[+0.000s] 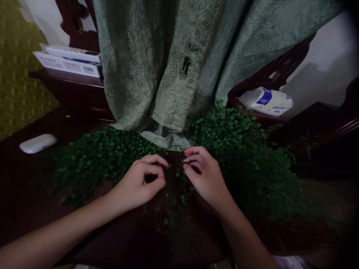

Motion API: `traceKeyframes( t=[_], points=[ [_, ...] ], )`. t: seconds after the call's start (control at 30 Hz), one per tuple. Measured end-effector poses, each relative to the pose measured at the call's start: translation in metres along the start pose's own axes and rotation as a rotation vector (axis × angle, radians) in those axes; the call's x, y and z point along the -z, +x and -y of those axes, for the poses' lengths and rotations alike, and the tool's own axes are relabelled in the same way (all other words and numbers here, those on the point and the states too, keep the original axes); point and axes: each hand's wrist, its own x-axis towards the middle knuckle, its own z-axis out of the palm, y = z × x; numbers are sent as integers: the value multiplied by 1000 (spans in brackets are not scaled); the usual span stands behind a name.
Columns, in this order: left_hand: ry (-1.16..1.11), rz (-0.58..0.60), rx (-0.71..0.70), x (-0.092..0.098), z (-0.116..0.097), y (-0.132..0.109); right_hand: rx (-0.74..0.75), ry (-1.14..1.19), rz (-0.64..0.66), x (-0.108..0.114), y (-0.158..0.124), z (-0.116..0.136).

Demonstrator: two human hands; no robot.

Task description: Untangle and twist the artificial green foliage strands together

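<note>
Small leafy green stems lie in two heaps, one heap on the left (95,160) and a larger heap on the right (252,168). Between them, my left hand (144,181) is curled, its thumb and index finger close together, and anything between the fingertips is too small to make out. Facing it, my right hand (206,173) pinches a thin green stem (179,173) near the fingertips. More loose sprigs (171,209) hang or lie below and between both hands on the dark red surface (120,239).
Behind the heaps hangs a large grey-green woven sack (179,86) with a small hole. A white oval case (38,143) is at the left. White boxes (70,63) sit at the back left, and a tissue pack (266,101) rests at the back right.
</note>
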Motion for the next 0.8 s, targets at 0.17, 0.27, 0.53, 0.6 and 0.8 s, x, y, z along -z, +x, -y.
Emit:
traceKeyframes(
  t=[0.17, 0.27, 0.53, 0.6, 0.8],
  points=[
    [201, -133, -155, -7, 7, -2, -98, 182, 5, 0, -2, 8],
    [159, -118, -210, -9, 3, -5, -116, 224, 45, -1, -4, 9],
    [13, -88, -162, -9, -1, -4, -8, 279, 39, -7, -4, 3],
    [-21, -90, -122, -8, 0, -2, 32, 241, -1, -8, -5, 2],
    [-342, -26, 157, -10, -1, 2, 150, 160, -28, -9, -7, 2]
  ],
)
